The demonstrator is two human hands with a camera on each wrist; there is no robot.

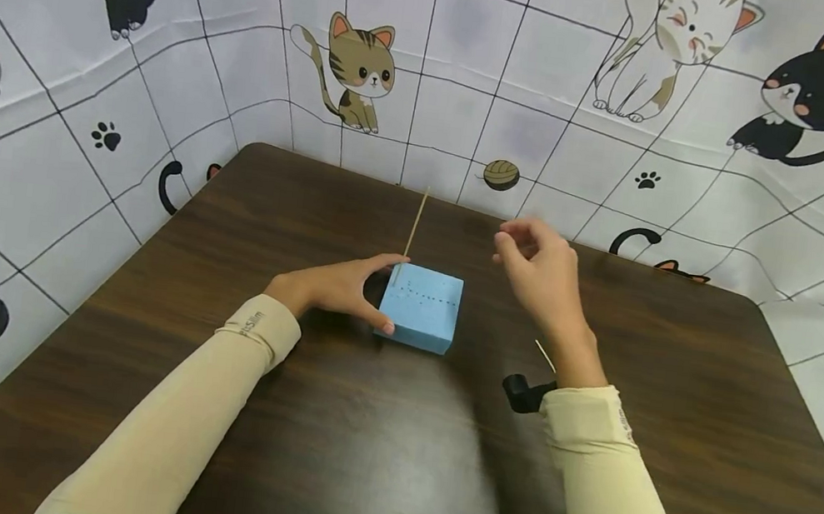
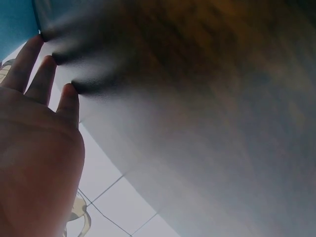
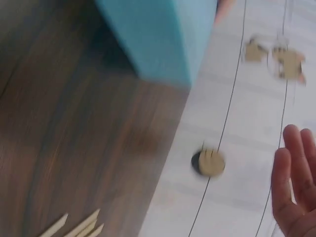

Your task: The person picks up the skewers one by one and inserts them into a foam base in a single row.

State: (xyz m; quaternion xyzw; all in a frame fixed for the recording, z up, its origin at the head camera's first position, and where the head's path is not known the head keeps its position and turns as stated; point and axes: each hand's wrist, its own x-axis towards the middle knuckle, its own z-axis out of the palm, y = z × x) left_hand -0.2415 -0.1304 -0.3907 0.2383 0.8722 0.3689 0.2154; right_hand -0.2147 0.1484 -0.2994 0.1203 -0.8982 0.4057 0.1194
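The left cuff (image 1: 270,333) bears letters ending "Slim"; the right cuff (image 1: 586,420) has illegible print.

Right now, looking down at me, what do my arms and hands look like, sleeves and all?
Your left sleeve and right sleeve are close-fitting and pale cream. The left cuff and right cuff look doubled over, with small dark lettering on each. A black device juts out beside the right cuff. Your left hand and right hand are ungloved.
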